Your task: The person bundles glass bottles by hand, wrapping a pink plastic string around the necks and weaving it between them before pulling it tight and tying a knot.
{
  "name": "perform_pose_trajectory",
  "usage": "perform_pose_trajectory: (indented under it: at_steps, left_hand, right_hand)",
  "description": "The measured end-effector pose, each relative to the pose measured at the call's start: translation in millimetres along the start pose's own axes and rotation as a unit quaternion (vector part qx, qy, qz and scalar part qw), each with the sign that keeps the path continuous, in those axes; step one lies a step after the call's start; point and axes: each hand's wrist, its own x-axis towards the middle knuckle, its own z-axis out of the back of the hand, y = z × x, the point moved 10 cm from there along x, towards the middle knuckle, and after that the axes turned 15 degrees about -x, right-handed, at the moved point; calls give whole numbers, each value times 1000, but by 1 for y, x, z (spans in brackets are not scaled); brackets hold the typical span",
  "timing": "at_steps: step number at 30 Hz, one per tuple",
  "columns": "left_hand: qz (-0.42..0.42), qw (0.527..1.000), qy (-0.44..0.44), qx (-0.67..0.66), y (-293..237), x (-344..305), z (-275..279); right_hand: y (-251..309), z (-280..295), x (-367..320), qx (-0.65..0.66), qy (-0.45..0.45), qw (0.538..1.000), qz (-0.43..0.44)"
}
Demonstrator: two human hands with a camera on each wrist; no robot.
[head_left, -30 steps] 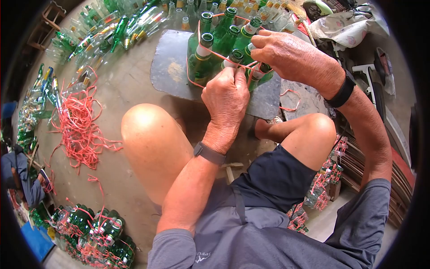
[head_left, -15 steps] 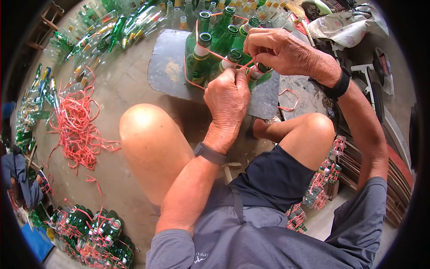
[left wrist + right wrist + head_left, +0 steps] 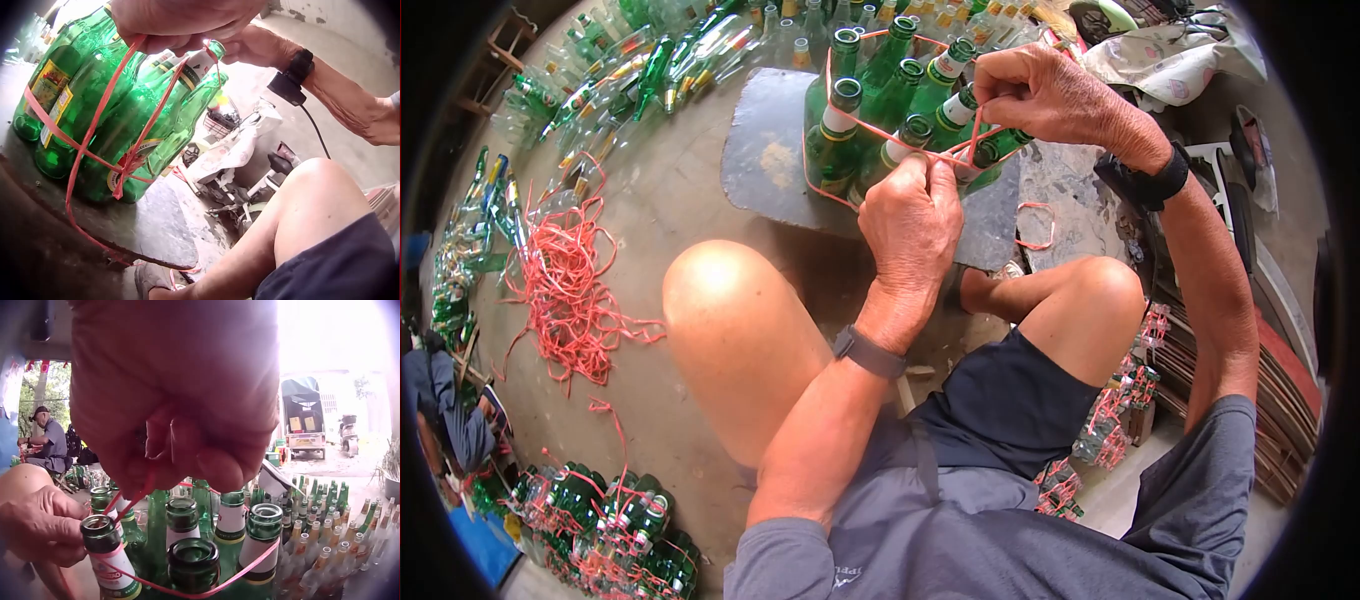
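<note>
Green bottles point(image 3: 870, 100) are stood upright on a dark slab point(image 3: 775, 165) at 12 o'clock in the head view, looped round by a red string point(image 3: 880, 128). The string is pinched in the curled fingers of the left hand point(image 3: 915, 215) at the cluster's 6 o'clock edge, and gripped in the closed fingers of the right hand point(image 3: 1040, 95) at its 3 o'clock side. A pile of red strings point(image 3: 565, 285) is seen at 9 o'clock, tied bottle bundles point(image 3: 615, 525) at 7 o'clock.
</note>
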Motion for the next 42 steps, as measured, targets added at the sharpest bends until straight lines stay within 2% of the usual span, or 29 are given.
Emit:
perform_pose_trajectory:
  at_steps: [3, 9, 11, 15, 17, 20, 24, 30, 42]
  left_hand:
    - [16, 1000, 2, -8, 4, 0, -1]
    - [-1, 1000, -1, 3, 0, -1, 0]
    - [21, 1000, 0, -4, 1, -1, 0]
    - [16, 1000, -2, -9, 2, -1, -1]
    - [10, 1000, -1, 9, 0, -1, -1]
    - [9, 1000, -3, -13, -1, -1, -3]
    - [-5, 1000, -13, 2, -1, -2, -2]
    - [19, 1000, -10, -5, 0, -2, -3]
    - [3, 1000, -16, 1, -2, -4, -5]
  right_hand:
    - [-10, 8, 0, -29, -18, 999, 5]
    - [-33, 1, 4, -47, 65, 997, -18]
    - [-30, 3, 5, -33, 22, 999, 25]
    - [-33, 11, 8, -54, -38, 997, 43]
    - [-56, 4, 7, 86, 18, 990, -106]
    - [-66, -1, 14, 62, 52, 990, -116]
    - [-68, -2, 17, 83, 48, 987, -125]
    - [-68, -2, 23, 101, 26, 988, -111]
    - [-67, -17, 34, 44, 50, 989, -133]
